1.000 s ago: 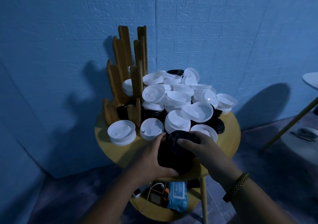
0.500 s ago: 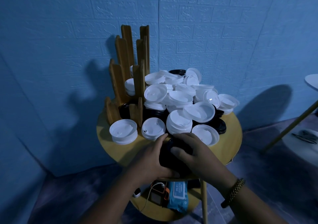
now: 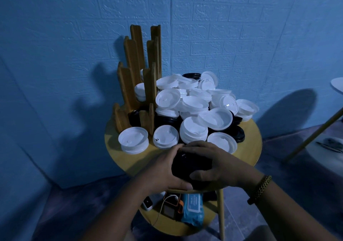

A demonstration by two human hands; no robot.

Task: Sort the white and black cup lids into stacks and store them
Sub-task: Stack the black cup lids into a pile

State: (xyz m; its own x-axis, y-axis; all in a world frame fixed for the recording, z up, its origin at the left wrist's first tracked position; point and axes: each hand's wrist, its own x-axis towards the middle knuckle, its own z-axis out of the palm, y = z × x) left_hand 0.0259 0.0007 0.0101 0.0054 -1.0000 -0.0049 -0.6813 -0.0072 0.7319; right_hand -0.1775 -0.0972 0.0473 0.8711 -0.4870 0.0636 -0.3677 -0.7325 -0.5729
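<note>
A stack of black lids (image 3: 191, 163) sits at the front edge of the round wooden table (image 3: 118, 159). My left hand (image 3: 163, 168) grips its left side and my right hand (image 3: 213, 164) curls over its top and right side. Behind them lies a heap of white lids (image 3: 194, 101) with black lids (image 3: 237, 135) showing underneath. A short stack of white lids (image 3: 133, 140) stands front left. The wooden slotted lid holder (image 3: 137, 79) rises at the back left, holding some white lids (image 3: 140, 92) and black lids (image 3: 134, 117).
A lower shelf under the table carries a blue wipes pack (image 3: 193, 211), a small box with a cable (image 3: 169, 206) and a white gadget (image 3: 147, 203). A blue brick wall stands close behind. Another table's leg (image 3: 313, 135) slants at the right.
My right hand has slid further over the black stack, covering its top, and both hands have closed in round it. The stack has stayed at the table's front edge.
</note>
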